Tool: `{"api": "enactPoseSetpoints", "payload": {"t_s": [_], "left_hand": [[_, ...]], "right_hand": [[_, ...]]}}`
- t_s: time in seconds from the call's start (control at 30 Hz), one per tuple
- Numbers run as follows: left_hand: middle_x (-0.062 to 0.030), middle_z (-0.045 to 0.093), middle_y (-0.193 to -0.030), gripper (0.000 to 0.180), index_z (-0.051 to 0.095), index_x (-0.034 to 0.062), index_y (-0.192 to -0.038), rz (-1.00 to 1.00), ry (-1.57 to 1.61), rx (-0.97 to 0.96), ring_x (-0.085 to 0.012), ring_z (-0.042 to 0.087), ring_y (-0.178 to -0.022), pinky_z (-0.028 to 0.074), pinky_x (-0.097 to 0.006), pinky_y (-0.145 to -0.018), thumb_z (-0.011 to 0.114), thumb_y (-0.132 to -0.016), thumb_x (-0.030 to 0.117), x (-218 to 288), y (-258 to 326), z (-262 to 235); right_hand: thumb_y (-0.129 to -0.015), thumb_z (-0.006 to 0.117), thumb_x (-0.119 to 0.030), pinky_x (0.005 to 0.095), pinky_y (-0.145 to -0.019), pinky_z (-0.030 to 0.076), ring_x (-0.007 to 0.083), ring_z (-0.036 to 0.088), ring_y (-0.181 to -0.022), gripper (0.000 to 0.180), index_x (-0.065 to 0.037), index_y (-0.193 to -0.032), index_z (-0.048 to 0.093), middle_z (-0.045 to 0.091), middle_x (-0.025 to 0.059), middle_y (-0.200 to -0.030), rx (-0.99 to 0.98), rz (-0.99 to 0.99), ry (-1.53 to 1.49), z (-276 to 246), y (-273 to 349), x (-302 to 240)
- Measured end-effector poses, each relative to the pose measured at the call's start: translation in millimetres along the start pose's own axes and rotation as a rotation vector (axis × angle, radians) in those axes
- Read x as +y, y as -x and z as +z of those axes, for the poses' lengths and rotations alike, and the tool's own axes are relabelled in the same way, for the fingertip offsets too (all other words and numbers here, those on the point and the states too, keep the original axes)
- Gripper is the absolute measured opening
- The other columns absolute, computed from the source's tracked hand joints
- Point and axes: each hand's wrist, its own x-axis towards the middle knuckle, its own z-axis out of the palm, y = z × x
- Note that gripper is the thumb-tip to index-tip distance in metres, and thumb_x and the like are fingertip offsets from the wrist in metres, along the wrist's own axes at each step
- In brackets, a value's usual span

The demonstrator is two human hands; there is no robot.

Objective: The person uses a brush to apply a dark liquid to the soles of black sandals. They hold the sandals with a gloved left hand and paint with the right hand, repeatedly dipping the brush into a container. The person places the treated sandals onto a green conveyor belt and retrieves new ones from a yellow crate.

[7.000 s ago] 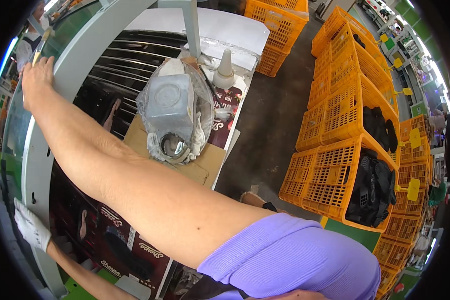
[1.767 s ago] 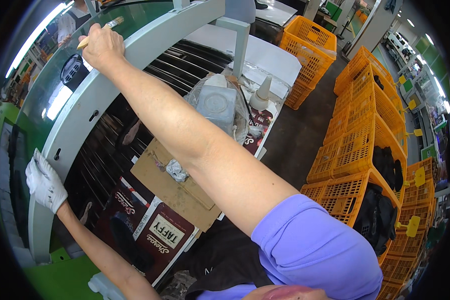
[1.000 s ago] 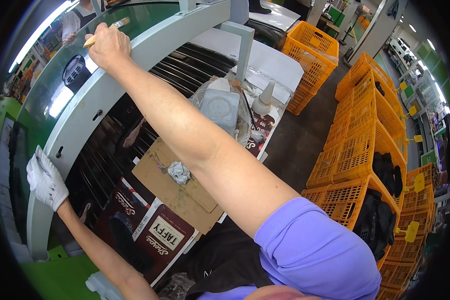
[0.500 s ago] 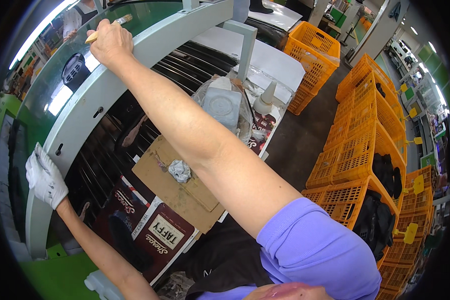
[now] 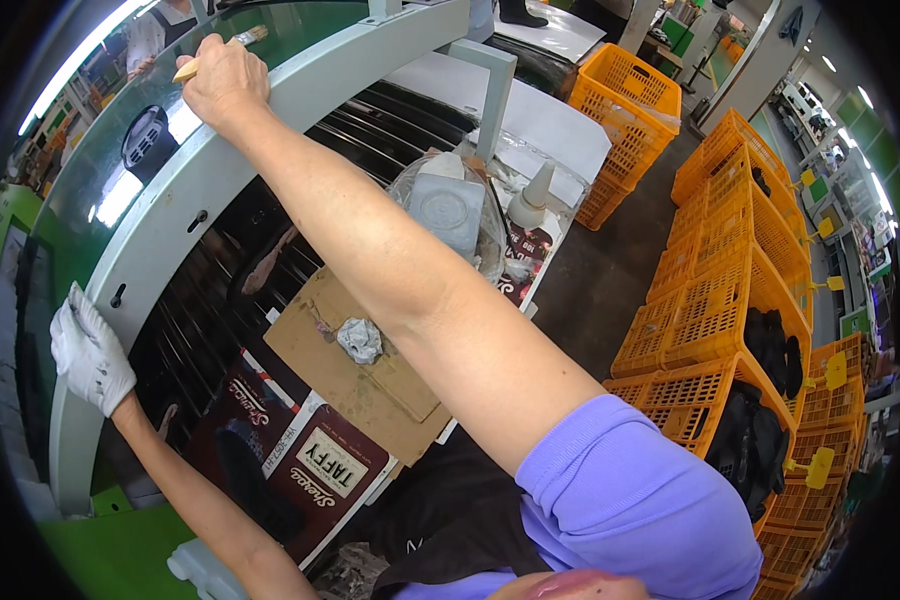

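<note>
My bare right hand [image 5: 228,82] is closed around the wooden handle of a small paintbrush [image 5: 254,35], whose bristles point away to the right. That hand is held at the far side of the curved light grey metal frame [image 5: 300,85], over the glossy green conveyor surface [image 5: 80,195]. A slotted black piece [image 5: 145,142], possibly a shoe sole, lies on the green surface nearer to me. On the frame's left end rests my left hand [image 5: 92,350], in a white glove with dark smudges, fingers stretched out flat.
Below my right arm lie brown cardboard [image 5: 310,335], a crumpled grey rag [image 5: 359,341] and a dark red box [image 5: 330,470]. Beyond it are a grey container [image 5: 445,212] and a pointed-nozzle bottle [image 5: 532,198]. Orange crates [image 5: 705,300] line the right. Another person [image 5: 150,40] stands far left.
My right hand, with the paintbrush, has shifted very slightly. My left hand stays on the frame, and the black piece keeps its place.
</note>
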Motion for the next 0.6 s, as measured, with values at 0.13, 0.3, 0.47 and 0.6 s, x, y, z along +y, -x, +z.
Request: {"api": "enactPoseSetpoints", "payload": {"t_s": [0.13,0.3,0.47,0.6], "left_hand": [[-0.0136,0.061,-0.106,0.035,0.062,0.0101,-0.110,0.009,0.020,0.011,-0.0326,0.058,-0.093,0.046,-0.041,-0.081,0.042,-0.095,0.035,8,-1,-1],[-0.0109,0.062,-0.099,0.027,0.065,0.0108,-0.104,0.033,-0.056,0.064,-0.0297,0.060,-0.088,0.047,-0.040,-0.077,0.048,-0.093,0.030,5,-1,-13],[-0.0114,0.063,-0.086,0.020,0.065,0.0058,-0.084,0.035,0.076,0.169,-0.0288,0.060,-0.079,0.048,-0.038,-0.070,0.058,-0.086,0.024,25,-8,-22],[-0.0122,0.062,-0.086,0.020,0.064,0.0052,-0.086,0.022,0.109,0.146,-0.0304,0.059,-0.080,0.047,-0.040,-0.071,0.059,-0.084,0.025,23,-7,-27]], "right_hand": [[-0.085,0.058,-0.036,0.0430,-0.076,0.049,0.0366,0.063,-0.083,0.035,-0.001,-0.090,0.060,0.065,0.0208,-0.085,0.018,0.008,0.004,-5,-1,2],[-0.087,0.054,-0.040,0.0440,-0.076,0.048,0.0365,0.063,-0.085,0.038,-0.003,-0.089,0.061,0.064,0.0209,-0.086,0.034,-0.012,0.001,9,2,-5],[-0.087,0.050,-0.045,0.0454,-0.076,0.048,0.0391,0.062,-0.087,0.044,-0.003,-0.090,0.061,0.064,0.0233,-0.088,-0.014,-0.042,0.063,-1,-2,0],[-0.087,0.052,-0.043,0.0457,-0.076,0.048,0.0384,0.062,-0.084,0.040,-0.005,-0.092,0.060,0.064,0.0195,-0.089,0.017,-0.043,0.130,1,0,-3]]}}
